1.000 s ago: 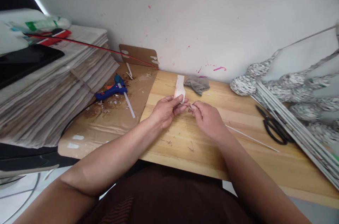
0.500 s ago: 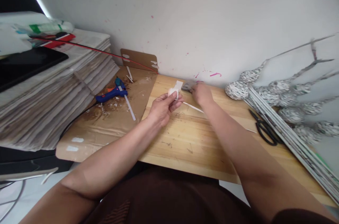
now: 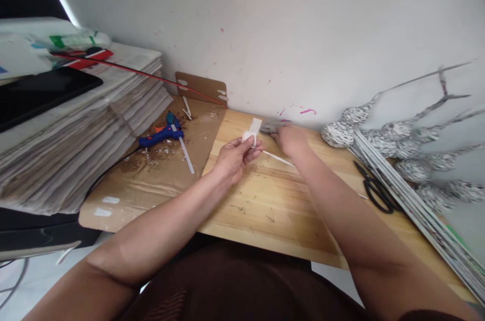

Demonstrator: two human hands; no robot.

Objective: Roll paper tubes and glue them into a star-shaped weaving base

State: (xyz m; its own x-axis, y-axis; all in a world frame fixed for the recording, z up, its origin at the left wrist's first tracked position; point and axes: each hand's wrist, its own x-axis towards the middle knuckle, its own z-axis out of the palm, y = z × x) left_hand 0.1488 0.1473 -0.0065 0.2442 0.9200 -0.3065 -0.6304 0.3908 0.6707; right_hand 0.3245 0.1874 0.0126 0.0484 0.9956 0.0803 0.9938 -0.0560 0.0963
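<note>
Between its thumb and fingers my left hand (image 3: 235, 156) holds a white paper strip (image 3: 250, 134), curled at the fingers with a flat end pointing away from me. My right hand (image 3: 291, 139) is closed at a small grey object (image 3: 270, 127) near the wall; blur and the fingers hide what kind it is. A thin white paper stick (image 3: 278, 158) lies on the wooden table (image 3: 250, 210) between the hands and passes under my right forearm.
A blue glue gun (image 3: 162, 135) lies on brown cardboard (image 3: 151, 179) at left, beside a tall stack of newspapers (image 3: 125, 108). Black scissors (image 3: 375, 189), long rolled paper sticks (image 3: 409, 199) and several woven paper gourd shapes (image 3: 337, 134) are at right. The wall (image 3: 265, 33) closes off the back.
The camera view has shifted slightly. My left hand keeps hold of the paper strip, and my right hand stays at the grey object with little movement.
</note>
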